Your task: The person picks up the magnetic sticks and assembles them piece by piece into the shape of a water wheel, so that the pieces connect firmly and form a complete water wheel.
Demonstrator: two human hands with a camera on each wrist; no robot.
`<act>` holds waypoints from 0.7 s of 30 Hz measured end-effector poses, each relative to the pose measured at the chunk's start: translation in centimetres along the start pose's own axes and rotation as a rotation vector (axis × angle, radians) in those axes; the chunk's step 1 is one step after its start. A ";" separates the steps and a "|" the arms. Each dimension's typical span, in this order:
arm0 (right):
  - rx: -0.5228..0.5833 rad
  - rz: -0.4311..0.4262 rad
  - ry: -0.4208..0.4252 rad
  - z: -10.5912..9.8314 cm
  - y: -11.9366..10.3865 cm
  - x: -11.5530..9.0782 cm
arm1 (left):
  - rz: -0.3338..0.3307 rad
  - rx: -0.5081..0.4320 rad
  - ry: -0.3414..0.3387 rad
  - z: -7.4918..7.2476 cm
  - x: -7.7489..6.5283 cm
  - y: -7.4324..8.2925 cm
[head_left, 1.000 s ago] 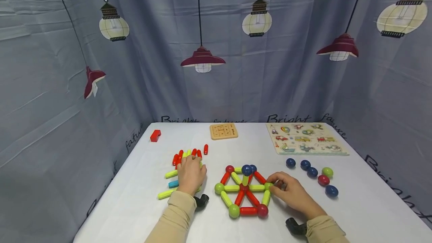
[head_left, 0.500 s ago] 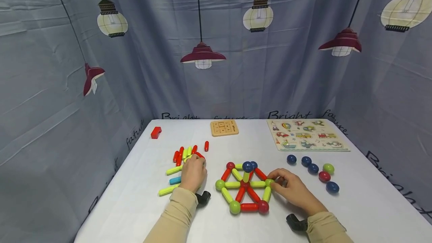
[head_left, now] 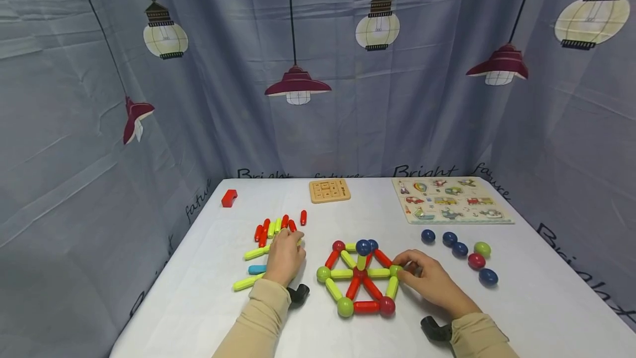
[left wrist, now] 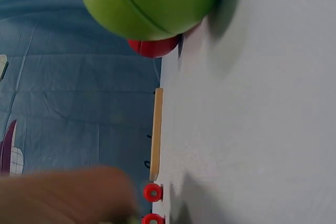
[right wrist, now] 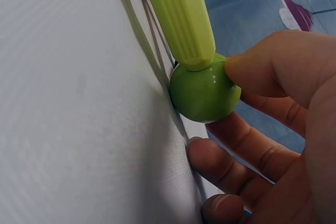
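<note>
My left hand [head_left: 284, 257] is over the loose rods at left, pinching a yellow-green magnetic rod [head_left: 299, 242]; the hand hides most of this rod. In the left wrist view a blurred finger [left wrist: 79, 195] shows at the bottom. A wheel-shaped frame of rods and balls stands mid-table, with a red ball [head_left: 359, 273] at its hub and a raised blue ball [head_left: 363, 247]. My right hand [head_left: 427, 278] grips the green ball [right wrist: 205, 93] at the frame's right corner, thumb and fingers around it. A yellow-green rod [right wrist: 181, 19] meets that ball.
Loose red rods [head_left: 263, 236], yellow-green rods [head_left: 247, 283] and a blue rod [head_left: 257, 269] lie at left. Several loose balls [head_left: 459, 249] lie right. Farther back are a red block [head_left: 229, 198], a wooden board [head_left: 329, 191] and a picture puzzle [head_left: 452, 200].
The left hand shifts slightly among the rods, and a red rod beside its fingers changes its angle. The right hand stays on the green ball. The head view tilts a little.
</note>
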State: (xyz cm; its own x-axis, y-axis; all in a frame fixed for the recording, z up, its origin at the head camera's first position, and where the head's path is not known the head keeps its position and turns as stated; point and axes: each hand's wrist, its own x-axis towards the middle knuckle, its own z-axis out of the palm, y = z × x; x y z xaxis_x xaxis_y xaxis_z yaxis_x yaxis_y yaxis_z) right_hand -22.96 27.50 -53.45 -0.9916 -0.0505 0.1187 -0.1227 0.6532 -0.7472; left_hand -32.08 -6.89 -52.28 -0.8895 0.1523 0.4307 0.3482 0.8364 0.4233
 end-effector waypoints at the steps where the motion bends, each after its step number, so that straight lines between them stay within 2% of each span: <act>1: 0.002 0.001 0.000 0.0 0.0 0.0 | 0.022 -0.057 0.021 -0.1 0.0 0.2; 5: 0.008 0.012 -0.003 0.0 -0.1 -0.1 | 0.168 -0.320 0.072 -0.7 0.0 1.1; 7: 0.005 0.014 -0.004 0.0 -0.2 0.0 | 0.247 -0.376 0.058 -1.0 -0.1 1.5; 9: 0.000 0.011 -0.007 -0.1 -0.3 0.0 | 0.282 -0.341 0.034 -1.1 -0.2 1.6; 11: -0.006 0.004 -0.005 -0.1 -0.3 0.1 | 0.291 -0.246 0.017 -1.1 -0.2 1.6; 13: -0.009 -0.002 -0.004 -0.1 -0.4 0.1 | 0.276 -0.139 -0.001 -1.0 -0.3 1.3; 16: -0.009 -0.002 -0.002 -0.1 -0.4 0.1 | 0.242 -0.038 -0.005 -0.6 -0.3 0.7; 18: -0.005 0.003 -0.006 -0.1 -0.3 0.1 | 0.221 -0.019 -0.009 -0.4 -0.3 0.4; 21: -0.006 0.014 -0.014 -0.3 -0.3 0.0 | 0.205 -0.063 0.002 -0.2 -0.2 0.4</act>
State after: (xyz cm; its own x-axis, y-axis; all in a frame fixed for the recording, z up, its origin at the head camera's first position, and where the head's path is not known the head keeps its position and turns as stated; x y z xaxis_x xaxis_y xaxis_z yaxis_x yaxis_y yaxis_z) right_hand -22.93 27.54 -53.05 -0.9937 -0.0518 0.0991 -0.1086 0.6585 -0.7447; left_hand -31.73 -6.71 -52.01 -0.7975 0.3148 0.5148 0.5398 0.7535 0.3755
